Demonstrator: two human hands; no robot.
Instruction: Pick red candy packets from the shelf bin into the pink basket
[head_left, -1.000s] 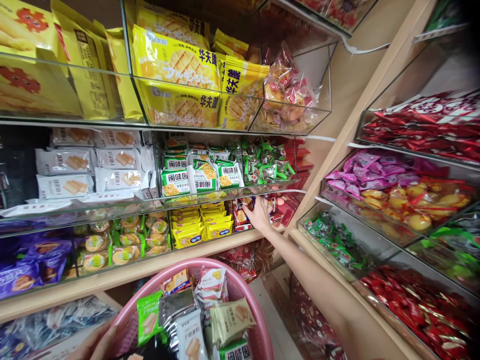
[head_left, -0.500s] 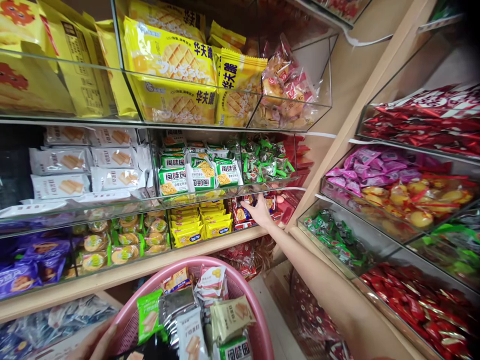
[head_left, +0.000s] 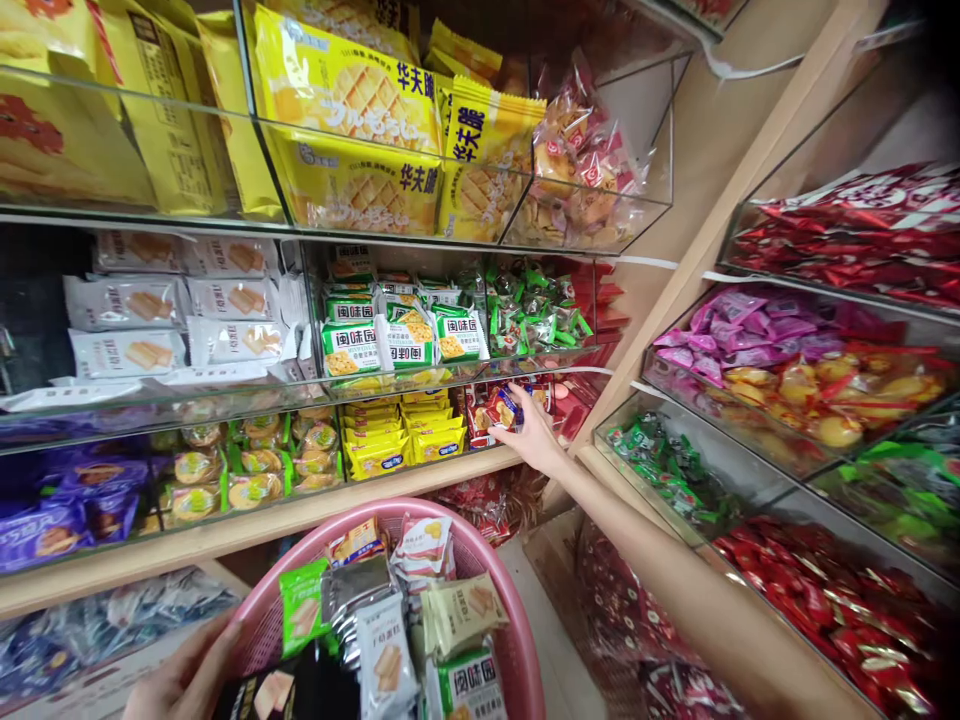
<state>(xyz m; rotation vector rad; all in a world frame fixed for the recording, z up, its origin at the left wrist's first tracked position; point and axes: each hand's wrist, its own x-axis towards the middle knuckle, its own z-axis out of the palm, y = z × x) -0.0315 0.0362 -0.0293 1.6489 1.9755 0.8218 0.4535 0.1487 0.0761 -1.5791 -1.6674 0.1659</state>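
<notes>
My right hand [head_left: 534, 432] reaches to the lower shelf, thumb and fingers closed around a small red-and-blue snack packet [head_left: 501, 409]. More red packets [head_left: 478, 425] lie in the clear bin behind it, partly hidden by the hand. At the lower left, my left hand [head_left: 187, 668] grips the rim of a pink plastic basket [head_left: 523, 610]. Inside the basket are a green packet [head_left: 304, 603], a white cake packet [head_left: 386, 650], a beige packet [head_left: 463, 612], a black packet [head_left: 289, 690] and several others.
Yellow snack packets [head_left: 405, 440] sit just left of the red ones. Above are green-and-white packets [head_left: 409, 335] and large waffle packets [head_left: 349, 100] behind clear bin fronts. A wooden post [head_left: 682, 240] and bins of green candies [head_left: 660, 460] stand on the right.
My right hand has drawn back slightly and lifted a red-and-blue packet, which shows more clearly between the fingers. My left hand and the basket have come further into view.
</notes>
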